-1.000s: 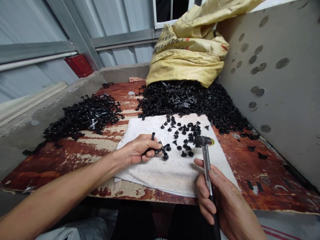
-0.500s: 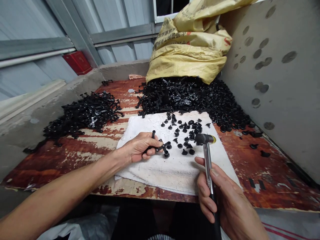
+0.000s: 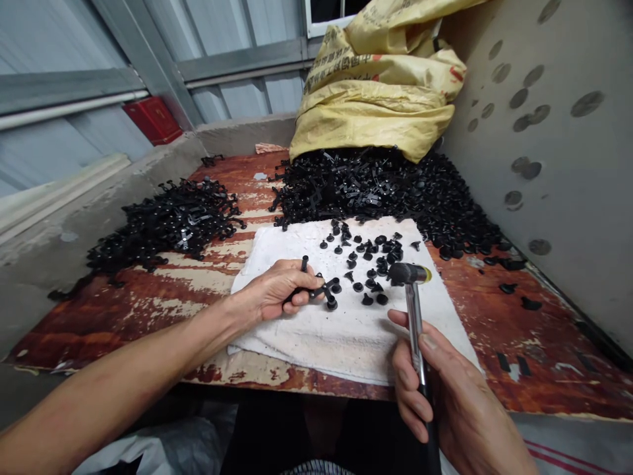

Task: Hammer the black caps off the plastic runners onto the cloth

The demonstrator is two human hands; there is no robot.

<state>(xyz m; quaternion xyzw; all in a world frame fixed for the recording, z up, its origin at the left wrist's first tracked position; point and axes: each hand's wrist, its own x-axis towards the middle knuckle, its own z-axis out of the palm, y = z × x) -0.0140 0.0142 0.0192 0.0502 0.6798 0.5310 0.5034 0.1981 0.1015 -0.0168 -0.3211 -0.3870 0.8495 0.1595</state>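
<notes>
Left hand [image 3: 277,290]: grip closed, fingers pinching black bracket [image 3: 324,289] over white cloth [image 3: 306,346]. Loose black studs [image 3: 357,287] on cloth, right of bracket. Right hand [image 3: 445,389]: grip curled around handle of hammer [image 3: 414,323], head uppermost.

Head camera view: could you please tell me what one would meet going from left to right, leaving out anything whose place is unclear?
Left-hand heap of black parts → left hand → hammer → two dark strips.
</notes>
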